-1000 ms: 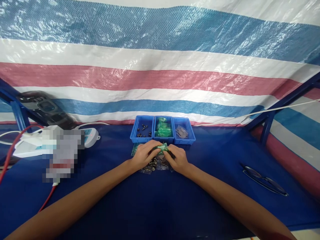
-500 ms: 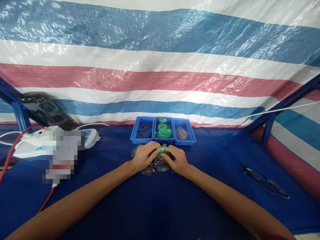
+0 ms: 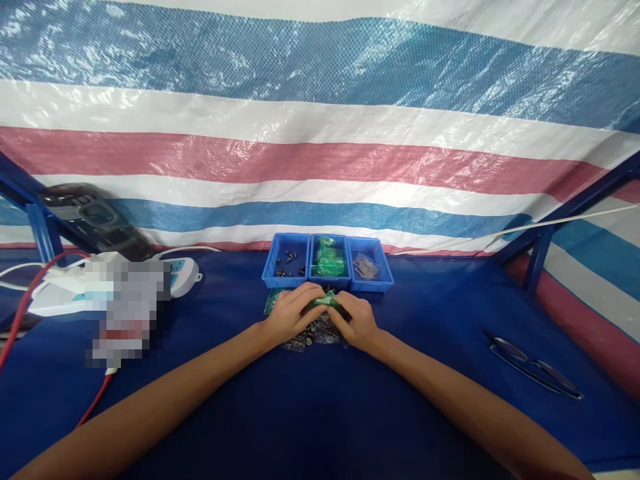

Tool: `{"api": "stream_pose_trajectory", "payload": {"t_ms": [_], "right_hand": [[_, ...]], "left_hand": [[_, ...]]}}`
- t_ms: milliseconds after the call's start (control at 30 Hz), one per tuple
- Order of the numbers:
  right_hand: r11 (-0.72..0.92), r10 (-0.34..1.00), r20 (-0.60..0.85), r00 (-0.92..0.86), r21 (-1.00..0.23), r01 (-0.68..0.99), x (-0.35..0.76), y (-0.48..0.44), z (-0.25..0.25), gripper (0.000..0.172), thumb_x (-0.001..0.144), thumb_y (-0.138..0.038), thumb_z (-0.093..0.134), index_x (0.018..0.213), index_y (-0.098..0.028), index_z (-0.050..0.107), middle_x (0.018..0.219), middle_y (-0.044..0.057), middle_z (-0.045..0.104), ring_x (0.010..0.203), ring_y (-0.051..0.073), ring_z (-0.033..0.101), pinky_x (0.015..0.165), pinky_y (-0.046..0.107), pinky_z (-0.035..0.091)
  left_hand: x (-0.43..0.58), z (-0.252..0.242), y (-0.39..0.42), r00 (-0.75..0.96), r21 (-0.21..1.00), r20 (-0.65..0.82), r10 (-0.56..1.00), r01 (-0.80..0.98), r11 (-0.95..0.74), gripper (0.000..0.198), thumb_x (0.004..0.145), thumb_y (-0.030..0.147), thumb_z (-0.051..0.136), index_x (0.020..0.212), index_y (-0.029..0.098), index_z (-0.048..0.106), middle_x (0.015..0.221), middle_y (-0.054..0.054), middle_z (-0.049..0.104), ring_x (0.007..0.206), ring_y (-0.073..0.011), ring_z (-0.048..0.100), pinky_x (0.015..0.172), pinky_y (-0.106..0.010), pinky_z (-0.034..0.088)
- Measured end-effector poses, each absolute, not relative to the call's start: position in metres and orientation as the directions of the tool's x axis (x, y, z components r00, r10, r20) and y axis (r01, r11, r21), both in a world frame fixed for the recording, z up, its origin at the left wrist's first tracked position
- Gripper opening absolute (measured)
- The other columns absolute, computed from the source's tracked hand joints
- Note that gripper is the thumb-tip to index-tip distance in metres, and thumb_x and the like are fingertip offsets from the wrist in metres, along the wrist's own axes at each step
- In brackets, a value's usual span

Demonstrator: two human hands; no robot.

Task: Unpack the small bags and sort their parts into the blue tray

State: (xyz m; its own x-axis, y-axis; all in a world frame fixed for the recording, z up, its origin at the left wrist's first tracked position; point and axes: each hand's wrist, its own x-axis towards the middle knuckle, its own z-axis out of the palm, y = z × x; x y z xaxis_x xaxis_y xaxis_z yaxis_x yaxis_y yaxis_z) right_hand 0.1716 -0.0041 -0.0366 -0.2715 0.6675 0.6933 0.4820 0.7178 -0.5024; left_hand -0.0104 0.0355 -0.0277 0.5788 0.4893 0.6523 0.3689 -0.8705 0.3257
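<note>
Between my two hands is a small green packet (image 3: 327,299), pinched from both sides. My left hand (image 3: 294,313) has its thumb and fingers closed on the packet's left end, and my right hand (image 3: 356,319) grips the right end. Beneath the hands lie clear bags (image 3: 326,332) with small dark and metallic parts, partly covered by the fingers. Another green packet (image 3: 271,300) shows beside my left hand. Just behind stand three blue bins: the left one (image 3: 271,272) holds small dark parts, the middle one (image 3: 329,281) green packets, the right one (image 3: 383,273) clear packets.
Dark-framed glasses (image 3: 535,367) lie on the blue table (image 3: 310,413) at the right. At the left are a white power strip (image 3: 55,300), a white device (image 3: 184,277), red and white cables and a dark object in plastic (image 3: 97,217). A striped sheet (image 3: 320,160) hangs behind.
The thumbs have come closer together over the green packet, and less of it shows between them. The whole view has shifted very slightly.
</note>
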Motion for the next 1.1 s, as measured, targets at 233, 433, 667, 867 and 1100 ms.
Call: {"api": "stream_pose_trajectory", "payload": {"t_ms": [233,433,667,867,1100], "right_hand": [[0.719,0.649,0.707,-0.281,-0.449,0.530,0.1710,-0.0038,-0.0379,0.015,0.090,-0.021,0.043,0.082,-0.017,0.055,0.065,0.002,0.050,0.057,0.013,0.048,0.054,0.025,0.039],[0.729,0.632,0.713,-0.304,-0.412,0.547,0.1698,-0.0049,-0.0384,0.016,0.091,-0.021,0.042,0.082,-0.017,0.055,0.064,0.001,0.050,0.056,0.012,0.047,0.052,0.024,0.037],[0.738,0.626,0.717,-0.307,-0.417,0.530,0.1696,-0.0052,-0.0396,0.016,0.091,-0.023,0.042,0.084,-0.017,0.055,0.064,0.002,0.051,0.055,0.012,0.048,0.052,0.024,0.040],[0.716,0.648,0.732,-0.211,-0.490,0.498,0.1707,-0.0041,-0.0379,0.015,0.091,-0.022,0.045,0.092,-0.017,0.058,0.070,0.004,0.059,0.062,0.014,0.056,0.057,0.026,0.045],[0.659,0.696,0.708,-0.121,-0.564,0.498,0.1716,-0.0050,-0.0350,0.015,0.091,-0.020,0.044,0.087,-0.016,0.057,0.063,0.003,0.058,0.057,0.015,0.057,0.059,0.026,0.046]], "left_hand": [[-0.0098,-0.0278,0.0360,0.605,0.258,0.648,0.463,0.398,-0.880,0.018,0.091,0.026,0.047,0.102,0.016,0.056,0.098,-0.008,0.064,0.083,-0.0127,0.063,0.065,-0.019,0.048],[-0.0124,-0.0276,0.0361,0.605,0.253,0.672,0.427,0.354,-0.900,0.015,0.090,0.022,0.049,0.101,0.016,0.057,0.095,-0.007,0.064,0.081,-0.0126,0.063,0.065,-0.020,0.048],[-0.0126,-0.0274,0.0359,0.576,0.303,0.688,0.442,0.325,-0.896,0.015,0.090,0.024,0.048,0.094,0.016,0.060,0.090,-0.006,0.064,0.078,-0.0127,0.062,0.065,-0.020,0.049],[-0.0113,-0.0241,0.0379,0.551,0.467,0.620,0.558,0.313,-0.827,0.021,0.089,0.031,0.051,0.104,0.017,0.055,0.092,-0.007,0.064,0.076,-0.0139,0.063,0.062,-0.021,0.050],[-0.0098,-0.0205,0.0384,0.556,0.568,0.528,0.642,0.331,-0.754,0.020,0.086,0.033,0.056,0.098,0.018,0.058,0.075,0.001,0.061,0.054,-0.0095,0.055,0.052,-0.020,0.044]]}}
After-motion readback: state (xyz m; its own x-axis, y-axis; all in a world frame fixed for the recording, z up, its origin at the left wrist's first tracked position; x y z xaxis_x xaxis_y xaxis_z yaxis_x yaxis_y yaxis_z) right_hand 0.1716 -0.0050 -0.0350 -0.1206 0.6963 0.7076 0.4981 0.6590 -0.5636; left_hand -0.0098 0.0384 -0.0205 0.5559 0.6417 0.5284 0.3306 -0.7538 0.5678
